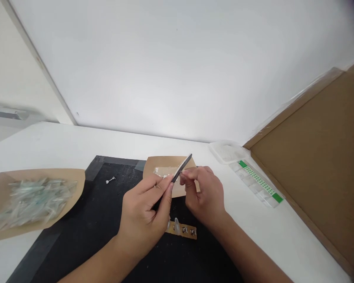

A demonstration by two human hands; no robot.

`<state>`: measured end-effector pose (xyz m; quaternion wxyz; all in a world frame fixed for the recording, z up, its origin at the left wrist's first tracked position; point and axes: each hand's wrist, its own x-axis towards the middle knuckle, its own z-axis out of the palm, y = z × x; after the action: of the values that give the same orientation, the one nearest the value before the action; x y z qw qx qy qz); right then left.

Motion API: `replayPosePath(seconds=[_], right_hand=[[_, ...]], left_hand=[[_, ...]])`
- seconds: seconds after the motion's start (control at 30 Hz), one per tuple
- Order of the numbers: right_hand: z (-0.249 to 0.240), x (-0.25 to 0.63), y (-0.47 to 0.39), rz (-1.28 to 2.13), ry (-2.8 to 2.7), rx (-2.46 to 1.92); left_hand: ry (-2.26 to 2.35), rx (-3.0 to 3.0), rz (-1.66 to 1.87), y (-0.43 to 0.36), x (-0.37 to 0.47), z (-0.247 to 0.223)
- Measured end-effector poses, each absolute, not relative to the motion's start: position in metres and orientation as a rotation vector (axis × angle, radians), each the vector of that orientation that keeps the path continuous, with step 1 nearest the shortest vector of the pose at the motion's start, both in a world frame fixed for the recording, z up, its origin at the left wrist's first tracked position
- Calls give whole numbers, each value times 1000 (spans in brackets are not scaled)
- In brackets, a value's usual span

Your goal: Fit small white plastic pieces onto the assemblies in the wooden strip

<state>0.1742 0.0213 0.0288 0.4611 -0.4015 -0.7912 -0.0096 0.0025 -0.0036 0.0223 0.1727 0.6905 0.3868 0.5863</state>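
Observation:
My left hand is closed in a pinch around a slim dark stick with a pale edge, which looks like a nail file and slants up to the right. Just beside the stick, the fingertips of my right hand are pinched together; something small may be between them, but I cannot make it out. Below both hands lies a brown strip with small metal pieces and a clear nail tip standing on it. My left hand partly hides the strip.
A brown paper tray with small white bits sits behind the hands. At left, another paper tray holds many clear nail tips. A small metal piece lies on the black mat. To the right are a clear box with green label and a clear lid.

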Motion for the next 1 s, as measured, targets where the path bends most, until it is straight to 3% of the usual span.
replayPosePath(seconds=[0.5,1.0], right_hand=[[24,171,21,13,-1965,-1006],[12,185,9,346,-1747,-1042]], left_hand=[[1103,1976,1635,-1,1,16],[1249,2040,1638,1,-1,19]])
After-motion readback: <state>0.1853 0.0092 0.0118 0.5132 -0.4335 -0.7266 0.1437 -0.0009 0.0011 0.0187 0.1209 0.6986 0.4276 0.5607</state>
